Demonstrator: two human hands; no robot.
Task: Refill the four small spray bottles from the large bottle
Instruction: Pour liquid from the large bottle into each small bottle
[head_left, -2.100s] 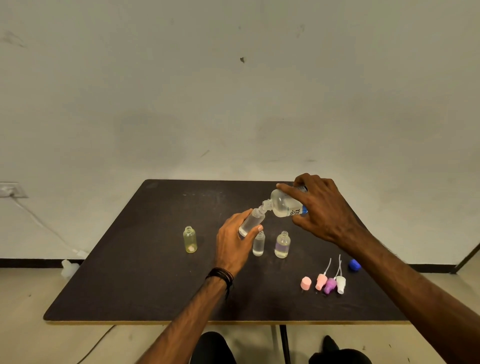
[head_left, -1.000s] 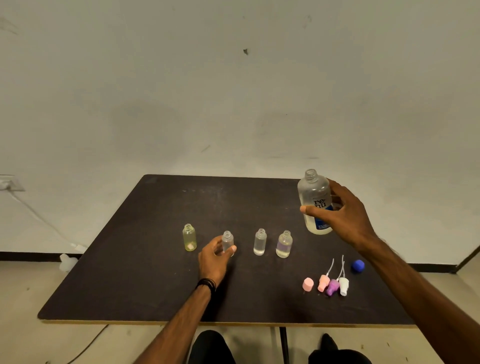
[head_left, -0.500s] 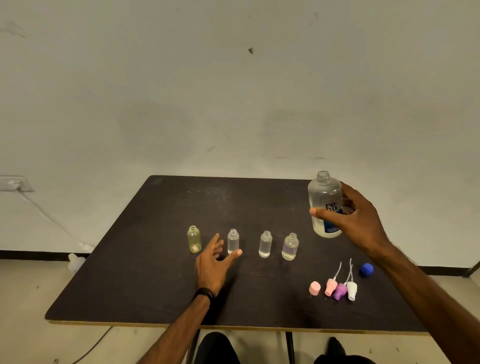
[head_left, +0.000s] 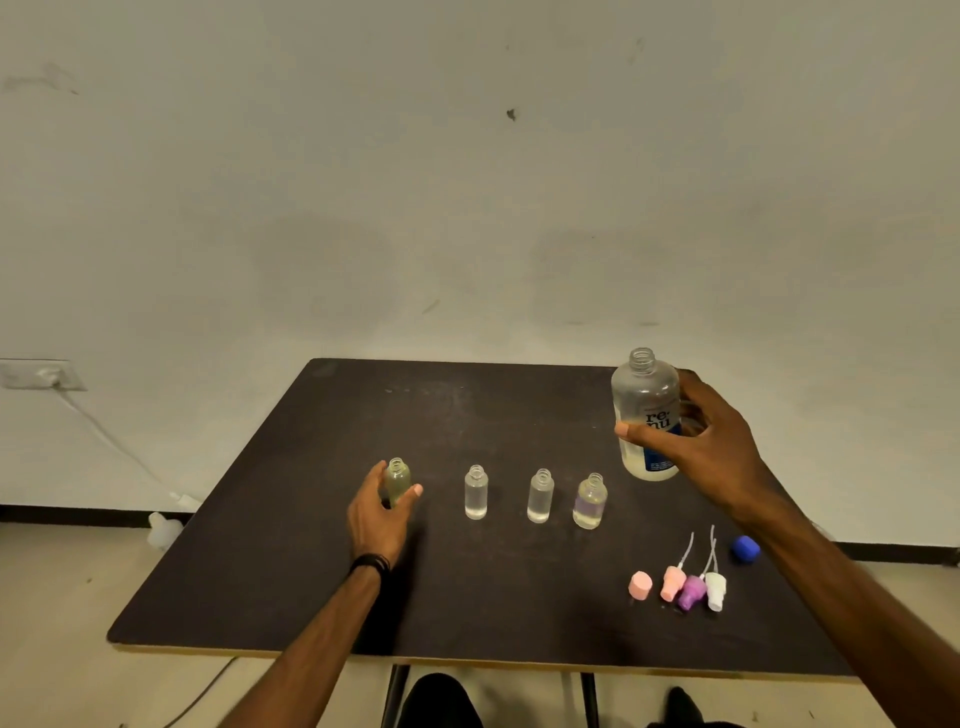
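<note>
I curl my left hand (head_left: 382, 512) round the yellowish bottle (head_left: 398, 480) at the left end of the row; thumb and fingers (head_left: 415, 490) wrap it. My right hand (head_left: 696, 447) grips the large bottle (head_left: 645, 415), uncapped and upright, at the far right of the worktop (head_left: 291, 571). I judge this to be the fourth refill. The next move calls for lifting the small bottle and tilting the large neck onto its mouth. Three clear bottles (head_left: 540, 496) stand close to its right; the spray caps (head_left: 691, 587) and the blue cap (head_left: 745, 548) lie near right. Open room lies left and near; the near edge is well apart.
</note>
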